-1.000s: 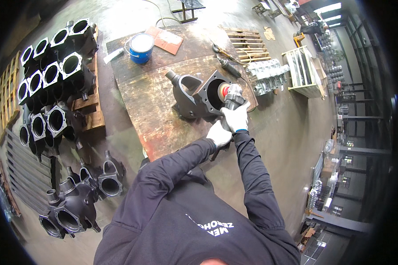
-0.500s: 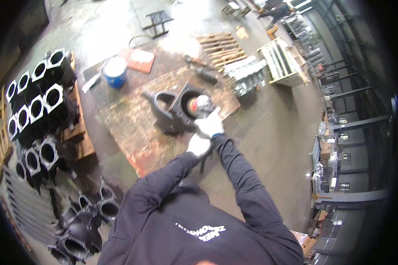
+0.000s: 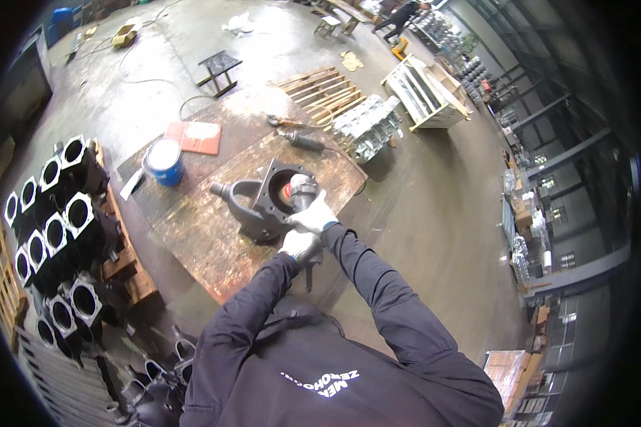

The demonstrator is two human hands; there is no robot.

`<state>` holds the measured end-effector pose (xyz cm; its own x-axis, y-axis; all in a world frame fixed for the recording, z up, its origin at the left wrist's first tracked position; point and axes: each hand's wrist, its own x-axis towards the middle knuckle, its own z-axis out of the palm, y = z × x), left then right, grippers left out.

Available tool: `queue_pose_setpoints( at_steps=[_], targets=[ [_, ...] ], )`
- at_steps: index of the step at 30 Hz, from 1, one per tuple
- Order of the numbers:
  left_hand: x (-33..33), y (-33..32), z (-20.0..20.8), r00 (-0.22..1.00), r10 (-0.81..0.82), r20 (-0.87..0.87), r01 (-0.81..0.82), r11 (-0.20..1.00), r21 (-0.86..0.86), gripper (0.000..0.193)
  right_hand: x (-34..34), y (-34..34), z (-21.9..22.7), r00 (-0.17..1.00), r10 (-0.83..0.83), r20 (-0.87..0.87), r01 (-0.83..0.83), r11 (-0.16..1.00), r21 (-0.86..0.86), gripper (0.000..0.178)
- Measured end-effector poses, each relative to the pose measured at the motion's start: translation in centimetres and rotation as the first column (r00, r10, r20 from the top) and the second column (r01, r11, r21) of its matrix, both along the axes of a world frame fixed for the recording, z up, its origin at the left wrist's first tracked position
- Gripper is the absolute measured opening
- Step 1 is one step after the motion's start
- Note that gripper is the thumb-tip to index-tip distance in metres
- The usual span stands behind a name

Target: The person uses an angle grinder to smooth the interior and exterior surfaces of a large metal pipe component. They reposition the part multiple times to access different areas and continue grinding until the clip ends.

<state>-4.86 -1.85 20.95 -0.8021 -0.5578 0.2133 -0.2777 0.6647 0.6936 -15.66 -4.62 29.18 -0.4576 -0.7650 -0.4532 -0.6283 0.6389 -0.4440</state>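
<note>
A black metal casting (image 3: 252, 222) with a square flange and a round bore lies on the worn, stained work table (image 3: 206, 242). At the mouth of the bore is an angle grinder (image 3: 304, 191) with a red and tan disc, its head tilted into the opening. My right hand (image 3: 316, 213), in a white glove, is closed around the grinder just behind its head. My left hand (image 3: 301, 244), gloved too, grips farther back along its body, close to the casting's near edge. Where the disc meets the bore wall is hidden.
Left on the table stand a blue bucket (image 3: 165, 165) and a red flat piece (image 3: 201, 138). Toward the far edge lie another power tool (image 3: 303, 141) and an orange-handled tool (image 3: 285, 122). Black castings (image 3: 57, 231) are stacked at left. Beyond are pallets (image 3: 320, 92) and a distant person (image 3: 403, 17).
My view has shifted, so the table and hands appear farther left and lower. Both hands stay on the grinder, and its disc remains at the bore.
</note>
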Motion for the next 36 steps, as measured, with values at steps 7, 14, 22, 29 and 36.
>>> queue_pose_setpoints(
  at_steps=[7, 14, 22, 29, 36],
  targets=[
    [0.2, 0.6, 0.9, 0.995, -0.008, 0.095, -0.006, 0.988, 0.155, 0.02, 0.9, 0.4, -0.2, 0.996, -0.001, -0.093, 0.002, 1.0, 0.014, 0.139],
    [0.9, 1.9, 5.7, 0.897, 0.391, -0.207, 0.001, 0.466, 0.885, 0.02, 1.5, 1.8, 2.7, 0.982, 0.021, -0.187, -0.049, 0.989, -0.143, 0.128],
    [0.3, 2.0, 2.0, 0.947, 0.316, -0.05, -0.08, 0.385, 0.92, 0.036, 1.4, 1.5, -0.3, 0.976, 0.028, -0.216, -0.022, 0.999, 0.034, 0.133],
    [-0.6, 0.3, -0.3, 0.996, 0.086, 0.03, -0.089, 0.864, 0.496, 0.026, 1.5, 0.0, 0.3, 0.982, 0.012, -0.188, 0.01, 0.993, 0.119, 0.138],
    [-0.6, 2.9, 2.3, 0.931, 0.303, -0.206, -0.195, 0.885, 0.423, 0.022, 2.0, 2.3, 3.3, 0.987, -0.014, -0.161, 0.016, 1.0, 0.008, 0.134]
  ],
)
